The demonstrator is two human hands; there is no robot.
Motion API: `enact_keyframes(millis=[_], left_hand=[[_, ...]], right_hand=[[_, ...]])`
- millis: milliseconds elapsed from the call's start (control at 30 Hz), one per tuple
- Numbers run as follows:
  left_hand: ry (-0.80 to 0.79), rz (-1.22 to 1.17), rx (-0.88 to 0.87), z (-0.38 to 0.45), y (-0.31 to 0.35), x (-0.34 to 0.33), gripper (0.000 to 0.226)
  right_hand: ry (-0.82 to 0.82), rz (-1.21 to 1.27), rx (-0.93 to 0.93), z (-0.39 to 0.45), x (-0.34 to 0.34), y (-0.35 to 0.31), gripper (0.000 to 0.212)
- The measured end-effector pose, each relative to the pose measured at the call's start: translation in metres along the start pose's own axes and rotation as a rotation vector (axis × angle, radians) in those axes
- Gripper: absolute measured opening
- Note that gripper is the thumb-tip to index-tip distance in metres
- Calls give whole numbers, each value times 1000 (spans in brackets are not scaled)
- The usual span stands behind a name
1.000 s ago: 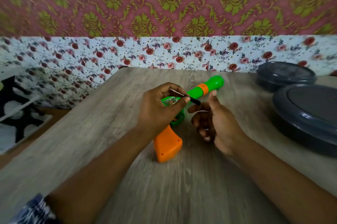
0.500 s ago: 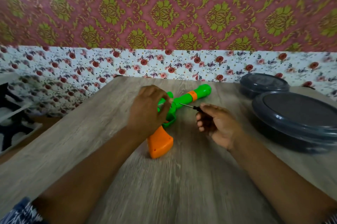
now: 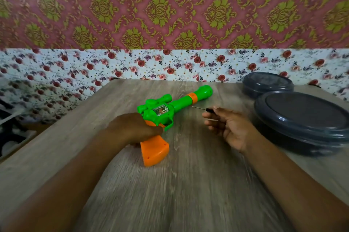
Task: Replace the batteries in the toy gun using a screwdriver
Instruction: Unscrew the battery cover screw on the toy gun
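Two lidded grey containers (image 3: 302, 118) flank right hand (image 3: 229, 127).

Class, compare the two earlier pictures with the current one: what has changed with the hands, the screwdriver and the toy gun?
The screwdriver passed from the left hand to the right hand, which drew it away rightward. The left hand slid down from the green body to grip the orange handle of the toy gun. The gun stays on the table; the grey containers are unmoved.

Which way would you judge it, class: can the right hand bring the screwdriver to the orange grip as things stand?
Probably yes. The right hand holds the screwdriver beside the toy gun; bare table lies between. The left hand covers only the grip's upper part.
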State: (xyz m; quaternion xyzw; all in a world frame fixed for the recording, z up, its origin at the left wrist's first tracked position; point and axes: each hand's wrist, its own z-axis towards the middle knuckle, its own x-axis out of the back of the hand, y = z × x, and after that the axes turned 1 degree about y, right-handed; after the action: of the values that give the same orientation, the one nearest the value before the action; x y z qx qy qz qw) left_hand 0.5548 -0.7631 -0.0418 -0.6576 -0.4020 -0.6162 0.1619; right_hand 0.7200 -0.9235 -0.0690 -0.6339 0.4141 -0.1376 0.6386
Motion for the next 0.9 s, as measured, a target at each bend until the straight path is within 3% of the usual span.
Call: enact_keyframes(millis=[333, 433, 533, 633, 833, 900], left_hand=[[177, -641, 144, 15, -19, -14, 39], [58, -1029, 141, 21, -26, -19, 57], [-59, -1327, 68, 21, -24, -22, 18], [-131, -1513, 8, 14, -12, -26, 7], [-62, -1699, -116, 14, 1, -43, 73], [-31, -1703, -162, 16, 0, -44, 81]], right_hand=[[-40, -144, 21, 2, 0, 5, 18], [-34, -183, 56, 0, -3, 8, 20], [-17, -178, 89, -2, -3, 10, 19], [-9, -154, 111, -4, -3, 11, 18], [-49, -159, 245, -18, -15, 0, 20], [-98, -236, 323, -26, -25, -4, 18]])
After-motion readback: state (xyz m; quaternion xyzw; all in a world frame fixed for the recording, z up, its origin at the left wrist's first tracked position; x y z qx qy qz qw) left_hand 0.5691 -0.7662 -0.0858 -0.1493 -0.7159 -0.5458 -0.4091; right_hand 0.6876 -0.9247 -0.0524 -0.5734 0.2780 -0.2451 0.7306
